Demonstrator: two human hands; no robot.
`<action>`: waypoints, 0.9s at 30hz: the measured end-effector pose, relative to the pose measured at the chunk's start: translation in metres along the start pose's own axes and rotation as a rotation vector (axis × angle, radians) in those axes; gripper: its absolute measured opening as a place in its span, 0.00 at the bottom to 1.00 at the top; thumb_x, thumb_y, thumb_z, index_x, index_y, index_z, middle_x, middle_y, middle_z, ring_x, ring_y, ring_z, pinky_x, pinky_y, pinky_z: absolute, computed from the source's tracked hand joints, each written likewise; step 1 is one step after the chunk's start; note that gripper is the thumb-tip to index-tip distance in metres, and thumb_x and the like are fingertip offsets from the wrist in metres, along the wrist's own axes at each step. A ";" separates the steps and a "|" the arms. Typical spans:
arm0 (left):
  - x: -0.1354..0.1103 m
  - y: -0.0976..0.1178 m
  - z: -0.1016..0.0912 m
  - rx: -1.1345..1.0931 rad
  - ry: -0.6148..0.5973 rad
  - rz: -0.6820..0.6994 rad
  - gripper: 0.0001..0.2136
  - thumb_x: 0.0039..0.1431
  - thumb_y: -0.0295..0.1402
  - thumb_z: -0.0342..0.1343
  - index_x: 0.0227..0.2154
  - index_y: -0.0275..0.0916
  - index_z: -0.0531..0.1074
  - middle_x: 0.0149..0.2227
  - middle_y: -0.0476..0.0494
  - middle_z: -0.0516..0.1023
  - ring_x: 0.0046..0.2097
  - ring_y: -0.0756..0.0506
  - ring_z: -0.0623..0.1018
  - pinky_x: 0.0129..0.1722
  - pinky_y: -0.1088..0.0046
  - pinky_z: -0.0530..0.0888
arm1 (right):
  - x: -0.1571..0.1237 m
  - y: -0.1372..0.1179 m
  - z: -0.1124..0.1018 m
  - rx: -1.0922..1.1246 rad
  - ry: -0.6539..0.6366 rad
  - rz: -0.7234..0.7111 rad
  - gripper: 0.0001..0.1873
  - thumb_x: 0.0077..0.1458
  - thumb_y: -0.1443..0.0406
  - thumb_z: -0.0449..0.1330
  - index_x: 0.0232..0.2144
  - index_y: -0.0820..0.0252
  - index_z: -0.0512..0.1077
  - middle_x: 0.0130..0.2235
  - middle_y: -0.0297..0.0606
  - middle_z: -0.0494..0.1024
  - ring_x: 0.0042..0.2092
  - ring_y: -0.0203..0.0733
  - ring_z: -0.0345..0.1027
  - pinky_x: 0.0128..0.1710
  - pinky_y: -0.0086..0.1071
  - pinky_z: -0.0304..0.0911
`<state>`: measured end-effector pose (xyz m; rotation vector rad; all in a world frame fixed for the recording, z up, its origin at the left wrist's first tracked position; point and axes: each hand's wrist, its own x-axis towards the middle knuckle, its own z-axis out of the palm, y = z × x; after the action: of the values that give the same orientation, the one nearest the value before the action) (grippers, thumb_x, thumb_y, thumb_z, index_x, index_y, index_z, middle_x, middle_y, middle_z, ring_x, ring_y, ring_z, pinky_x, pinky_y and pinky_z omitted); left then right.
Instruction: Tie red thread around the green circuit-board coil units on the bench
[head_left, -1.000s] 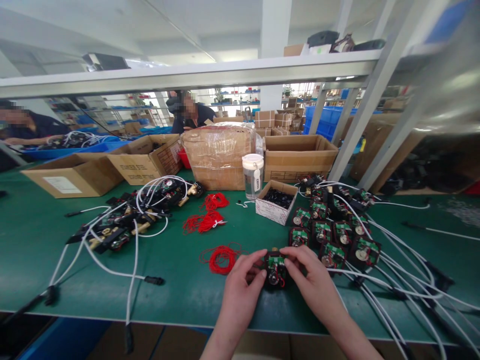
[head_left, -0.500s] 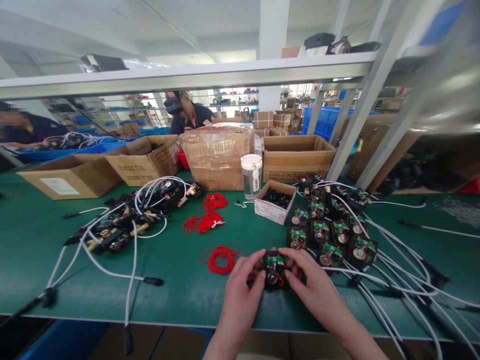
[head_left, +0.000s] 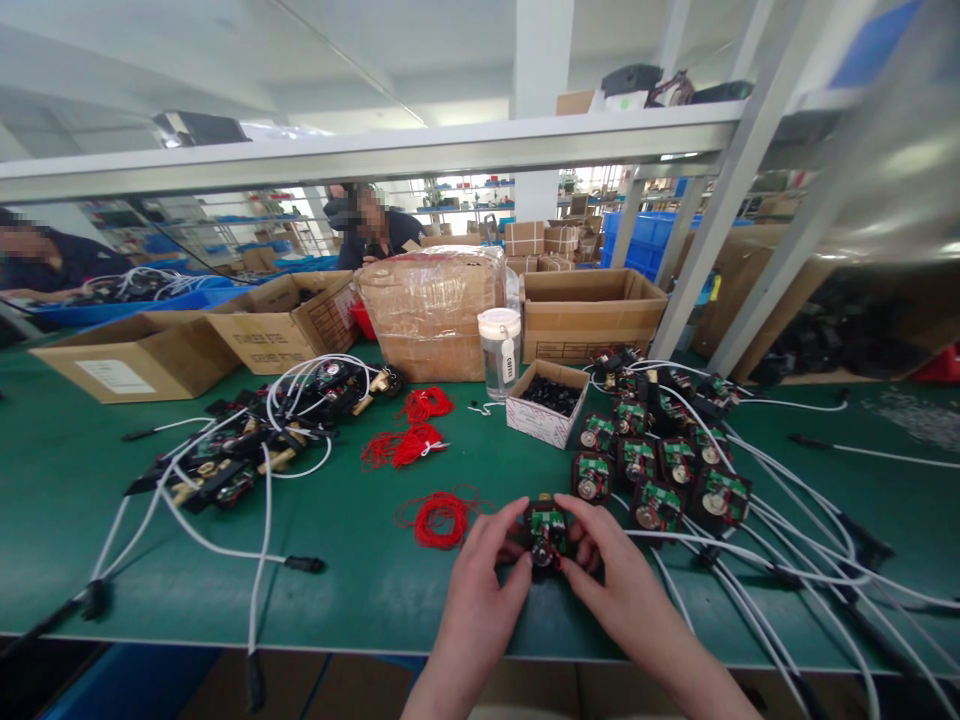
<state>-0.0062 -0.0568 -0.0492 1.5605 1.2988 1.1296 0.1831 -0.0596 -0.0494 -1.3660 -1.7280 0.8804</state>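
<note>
Bare hands point(head_left: 486, 572), apparently slender fingers point(head_left: 511, 514), bare forearms point(head_left: 679, 655)

From my end I see a black module point(head_left: 545, 536) with a green circuit board point(head_left: 550, 520) and red wiring point(head_left: 557, 562), bright red wire coils point(head_left: 441, 520) against a dark green tabletop point(head_left: 360, 600), white cables point(head_left: 259, 560) with black connectors point(head_left: 304, 564), brown cartons point(head_left: 592, 320), blue crates point(head_left: 649, 240), and a small white box point(head_left: 536, 422) patterned in fine reddish print.
</note>
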 end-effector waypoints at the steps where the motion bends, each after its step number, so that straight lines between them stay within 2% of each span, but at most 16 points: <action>1: 0.000 0.000 0.000 -0.008 -0.004 -0.005 0.24 0.57 0.26 0.55 0.57 0.47 0.72 0.45 0.44 0.76 0.40 0.47 0.80 0.45 0.66 0.79 | -0.001 0.000 0.001 0.002 0.003 0.003 0.31 0.56 0.71 0.55 0.61 0.49 0.64 0.44 0.36 0.69 0.38 0.39 0.67 0.41 0.35 0.69; 6: 0.000 0.000 0.002 -0.047 -0.020 -0.055 0.28 0.53 0.24 0.57 0.58 0.46 0.71 0.48 0.43 0.78 0.42 0.46 0.80 0.47 0.65 0.79 | -0.003 0.001 0.004 0.007 0.017 0.013 0.33 0.55 0.72 0.55 0.63 0.48 0.63 0.44 0.37 0.69 0.38 0.40 0.68 0.41 0.37 0.70; 18: 0.002 0.003 0.013 -0.072 0.026 -0.141 0.29 0.48 0.20 0.58 0.56 0.42 0.71 0.46 0.43 0.80 0.41 0.45 0.79 0.46 0.65 0.76 | -0.003 0.000 0.023 0.033 0.149 0.030 0.33 0.52 0.72 0.57 0.61 0.50 0.64 0.44 0.37 0.69 0.37 0.41 0.69 0.38 0.36 0.70; 27: 0.006 0.004 -0.003 -0.224 -0.086 -0.173 0.30 0.48 0.19 0.55 0.56 0.43 0.72 0.43 0.44 0.80 0.41 0.46 0.79 0.47 0.68 0.76 | -0.004 0.001 0.007 0.045 0.031 0.039 0.34 0.54 0.72 0.53 0.62 0.48 0.62 0.45 0.37 0.70 0.40 0.40 0.69 0.42 0.36 0.70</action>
<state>-0.0075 -0.0517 -0.0435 1.2931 1.1820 1.0484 0.1778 -0.0638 -0.0547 -1.3811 -1.6540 0.9095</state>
